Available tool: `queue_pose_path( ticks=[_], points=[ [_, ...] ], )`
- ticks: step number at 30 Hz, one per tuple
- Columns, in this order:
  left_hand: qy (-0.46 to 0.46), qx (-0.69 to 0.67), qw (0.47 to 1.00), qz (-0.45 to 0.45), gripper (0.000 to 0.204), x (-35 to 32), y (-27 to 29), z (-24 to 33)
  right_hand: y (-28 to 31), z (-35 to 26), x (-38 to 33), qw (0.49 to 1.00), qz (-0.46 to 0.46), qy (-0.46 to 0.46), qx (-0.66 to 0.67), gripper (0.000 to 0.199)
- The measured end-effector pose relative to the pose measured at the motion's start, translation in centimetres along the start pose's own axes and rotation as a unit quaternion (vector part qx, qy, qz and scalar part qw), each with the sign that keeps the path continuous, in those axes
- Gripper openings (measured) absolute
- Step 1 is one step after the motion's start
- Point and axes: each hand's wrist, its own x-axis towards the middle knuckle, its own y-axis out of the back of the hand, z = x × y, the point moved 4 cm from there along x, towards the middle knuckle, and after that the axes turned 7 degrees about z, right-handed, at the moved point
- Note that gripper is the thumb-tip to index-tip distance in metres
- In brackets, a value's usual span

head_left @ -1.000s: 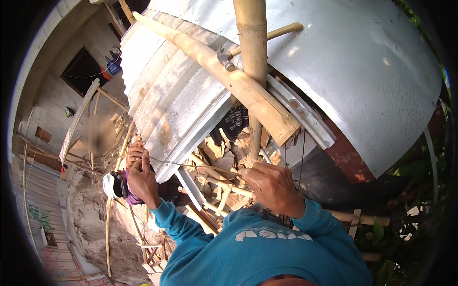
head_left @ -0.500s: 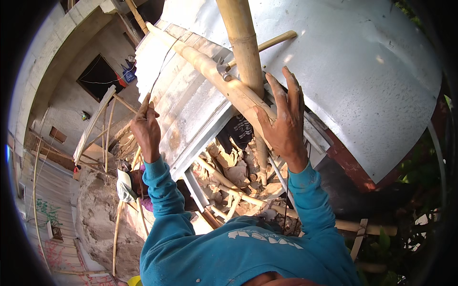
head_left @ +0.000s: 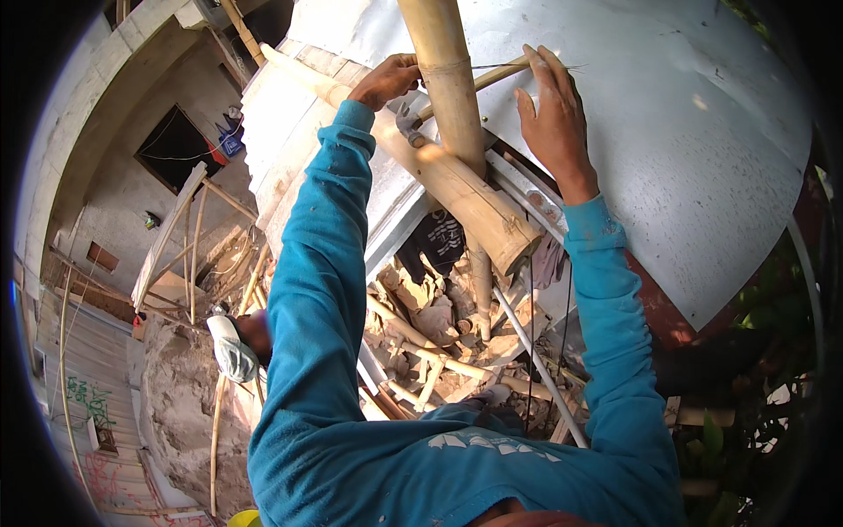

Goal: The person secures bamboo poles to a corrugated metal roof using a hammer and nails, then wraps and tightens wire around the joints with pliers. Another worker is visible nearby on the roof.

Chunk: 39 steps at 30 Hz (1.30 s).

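An upright bamboo pole (head_left: pixel 446 92) crosses a thick horizontal bamboo pole (head_left: pixel 465 189). My left hand (head_left: pixel 386 81) is closed just left of the upright, pinching a thin dark cord whose held end is hidden. The cord (head_left: pixel 488 66) emerges on the upright's right side, its frayed end by my right fingers. My right hand (head_left: pixel 558 123) is open there, fingers stretched and thumb apart, above the metal sheet. A hammer (head_left: pixel 407 126) rests at the crossing with its claw head left of the upright and its wooden handle passing behind it.
A large grey metal sheet (head_left: pixel 685 149) covers the right side. Below me are bamboo pieces and rubble (head_left: pixel 430 307), with a dark cloth (head_left: pixel 433 241) hanging above. Another person in a pale cap (head_left: pixel 233 350) is lower left. Thin bamboo props (head_left: pixel 198 246) stand before a concrete building.
My left hand has moved right and up to the upright pole, bringing the cord around it. My right hand has moved up and right, away from the horizontal bamboo, whose cut end now shows.
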Motion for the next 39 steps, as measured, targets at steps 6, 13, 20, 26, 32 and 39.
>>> queue_pose_path(
  ticks=[6,13,20,26,32,39],
  points=[
    [0.046,0.075,0.989,-0.118,0.045,3.2,2.0,-3.8,-7.7,-0.4,2.2,0.968,-0.236,0.029,-0.076,0.034],
    [-0.030,0.284,0.957,-0.049,0.073,-2.6,-1.0,-3.6,-7.5,1.4,0.1,0.975,-0.210,-0.066,-0.022,0.028],
    [-0.012,0.259,0.964,0.051,0.037,-2.5,-0.4,-5.9,-9.5,1.8,-0.8,0.968,-0.232,-0.094,-0.027,0.023],
    [0.009,0.318,0.933,0.169,0.041,-3.2,2.1,-6.0,-11.0,1.8,-1.2,0.966,-0.226,-0.125,-0.003,0.023],
    [0.045,0.450,0.868,0.205,0.035,-2.9,2.3,-7.4,-11.3,0.5,-1.9,0.956,-0.230,-0.177,-0.054,0.026],
    [0.040,0.404,0.897,0.173,0.037,-4.8,3.0,-8.5,-9.8,2.8,-2.5,0.920,-0.270,-0.266,-0.105,0.037]
  ],
)
